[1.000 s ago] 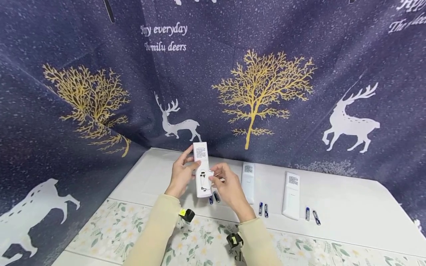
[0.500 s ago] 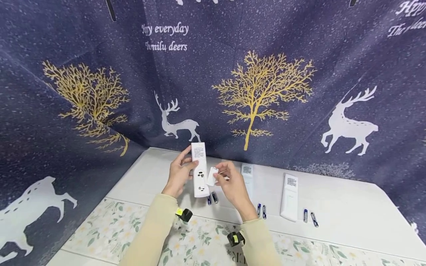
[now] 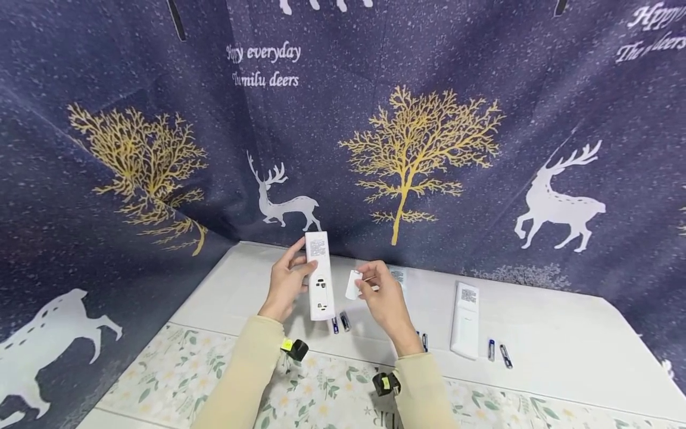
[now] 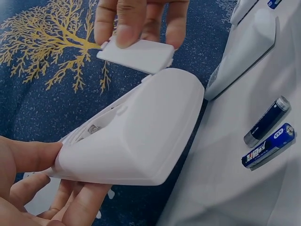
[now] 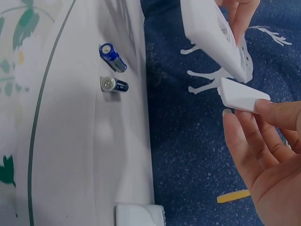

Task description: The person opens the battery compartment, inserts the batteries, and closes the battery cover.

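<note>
My left hand grips a white remote control by its side, thumb on the back, above the table. The remote's back faces me, and its battery compartment is uncovered, with metal spring contacts and no batteries inside. To the right of it, my right hand pinches the white battery cover between thumb and fingers, apart from the remote. Below the remote lie two loose blue-and-silver batteries, seen closer in the left wrist view as a blue battery beside a darker battery.
A second remote lies face down on the white table, with two batteries to its right. Another remote and a battery pair are partly hidden behind my right arm. A dark printed curtain hangs behind the table.
The battery cover has come off the remote, and my right hand has carried it away to the right. My left hand with the remote has shifted slightly left.
</note>
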A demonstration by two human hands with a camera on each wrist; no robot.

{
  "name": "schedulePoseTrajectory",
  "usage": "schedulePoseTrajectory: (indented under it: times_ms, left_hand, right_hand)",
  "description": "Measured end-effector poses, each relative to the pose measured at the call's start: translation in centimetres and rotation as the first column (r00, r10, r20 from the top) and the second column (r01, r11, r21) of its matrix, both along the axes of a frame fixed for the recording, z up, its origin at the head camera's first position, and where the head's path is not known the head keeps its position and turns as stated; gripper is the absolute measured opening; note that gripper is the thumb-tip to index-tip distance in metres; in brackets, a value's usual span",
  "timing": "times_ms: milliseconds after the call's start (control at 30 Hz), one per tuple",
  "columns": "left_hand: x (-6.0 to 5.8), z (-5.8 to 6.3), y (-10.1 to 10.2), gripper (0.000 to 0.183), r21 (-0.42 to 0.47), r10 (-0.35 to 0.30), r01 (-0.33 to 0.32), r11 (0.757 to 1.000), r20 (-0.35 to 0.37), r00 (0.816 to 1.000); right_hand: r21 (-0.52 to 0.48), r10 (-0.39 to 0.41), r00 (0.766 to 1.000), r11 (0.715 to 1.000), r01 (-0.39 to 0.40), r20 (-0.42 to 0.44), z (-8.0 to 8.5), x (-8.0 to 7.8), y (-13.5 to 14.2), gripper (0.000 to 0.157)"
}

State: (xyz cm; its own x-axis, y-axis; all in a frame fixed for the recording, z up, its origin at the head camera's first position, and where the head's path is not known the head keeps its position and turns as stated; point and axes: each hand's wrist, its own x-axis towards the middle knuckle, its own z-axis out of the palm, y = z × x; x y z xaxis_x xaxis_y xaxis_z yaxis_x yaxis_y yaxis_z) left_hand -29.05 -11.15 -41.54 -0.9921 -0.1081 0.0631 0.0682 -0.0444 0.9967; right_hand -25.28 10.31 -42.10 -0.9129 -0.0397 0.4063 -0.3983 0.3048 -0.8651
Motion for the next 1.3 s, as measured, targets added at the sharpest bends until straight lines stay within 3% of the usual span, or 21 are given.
schedulePoseTrajectory:
  times_ms: [367,700,1300]
  left_hand:
    - [-0.1,0.3,0.1,0.068,0.002,0.014,-0.014,1.000,0.012,1.000]
    - [0.1,0.8,0.0,0.068,0.001,0.022,-0.022,1.000,0.013,1.000]
    - [0.0,0.4,0.2,0.069,-0.003,0.003,-0.003,1.000,0.023,1.000]
  right_hand:
    - [0.140,-0.063,0.998,0.988,0.061,0.014,0.3,-0.3,0.8,0.020]
    - [0.200,-0.093,0.995,0.976,0.086,0.024,0.2,-0.6,1.0,0.020]
    - [0.179,-0.087,0.992,0.981,0.070,0.090,-1.1,-0.7,0.9,0.020]
